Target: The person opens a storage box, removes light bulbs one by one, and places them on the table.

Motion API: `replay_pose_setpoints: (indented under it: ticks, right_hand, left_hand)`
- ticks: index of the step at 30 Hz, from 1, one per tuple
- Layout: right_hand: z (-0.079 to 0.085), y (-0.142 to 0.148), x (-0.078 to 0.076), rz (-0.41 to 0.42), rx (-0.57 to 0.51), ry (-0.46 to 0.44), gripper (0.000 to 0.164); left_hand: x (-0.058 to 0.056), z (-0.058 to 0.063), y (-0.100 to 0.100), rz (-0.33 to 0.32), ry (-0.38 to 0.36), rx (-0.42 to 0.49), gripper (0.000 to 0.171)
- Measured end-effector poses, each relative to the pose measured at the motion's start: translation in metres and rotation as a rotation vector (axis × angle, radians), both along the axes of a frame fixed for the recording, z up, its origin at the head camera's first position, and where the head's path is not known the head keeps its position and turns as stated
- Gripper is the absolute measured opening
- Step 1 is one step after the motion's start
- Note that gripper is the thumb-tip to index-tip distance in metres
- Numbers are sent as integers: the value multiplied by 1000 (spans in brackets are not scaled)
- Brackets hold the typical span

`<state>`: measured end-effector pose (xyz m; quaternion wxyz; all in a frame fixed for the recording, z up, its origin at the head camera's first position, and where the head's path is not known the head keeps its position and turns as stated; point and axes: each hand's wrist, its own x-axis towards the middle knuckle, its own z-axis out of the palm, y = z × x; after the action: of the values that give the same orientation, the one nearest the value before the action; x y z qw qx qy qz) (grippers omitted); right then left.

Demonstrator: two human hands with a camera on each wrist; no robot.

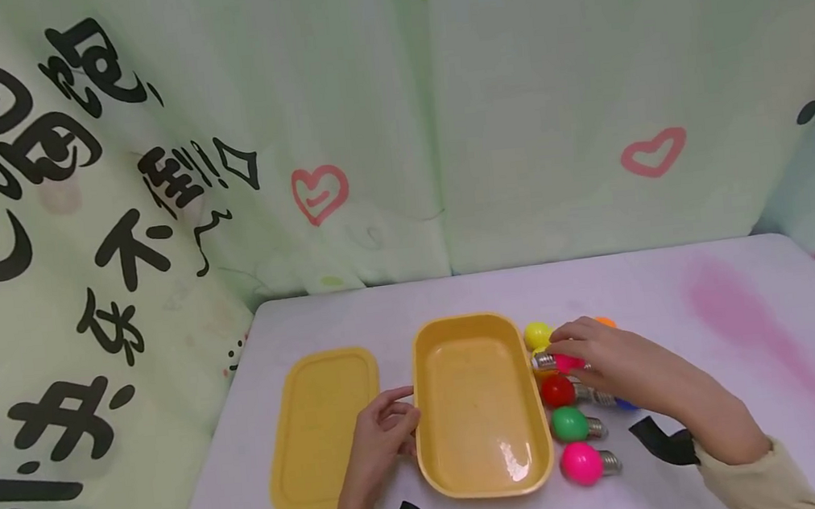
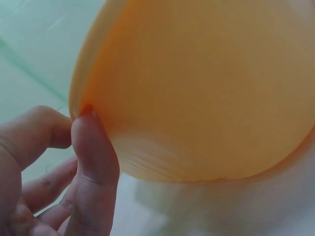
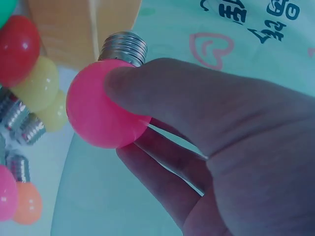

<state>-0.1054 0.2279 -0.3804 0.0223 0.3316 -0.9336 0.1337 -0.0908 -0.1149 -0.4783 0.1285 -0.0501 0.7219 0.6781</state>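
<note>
A pink light bulb (image 1: 566,363) with a silver screw base is held between the thumb and fingers of my right hand (image 1: 624,361), just past the right rim of a yellow plastic tray (image 1: 479,410). The right wrist view shows the same pink bulb (image 3: 93,110) with its base pointing up, toward the tray. At the tray's left side, my left hand (image 1: 375,443) pinches the rim between thumb and index finger; the left wrist view shows this grip on the tray wall (image 2: 197,98) up close. The tray's inside holds nothing.
Right of the tray lie more bulbs: a yellow one (image 1: 536,334), a red one (image 1: 558,391), a green one (image 1: 569,424), a pink one (image 1: 582,464) and an orange one (image 1: 606,322). A flat yellow lid (image 1: 321,432) lies left of the tray. A printed curtain (image 1: 512,116) hangs behind the table.
</note>
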Motion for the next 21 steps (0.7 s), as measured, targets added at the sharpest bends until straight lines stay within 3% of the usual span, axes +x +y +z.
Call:
replay_pose_setpoints:
  ticks: [13,21]
  right_hand:
    - [-5,29,18,-62,64,11,40]
    - [-18,40,28,-104,90,-51,41]
  left_hand:
    - [-4,-2,0,3,-9,-32,41]
    - [-1,-2,0,-6,2,-26,43]
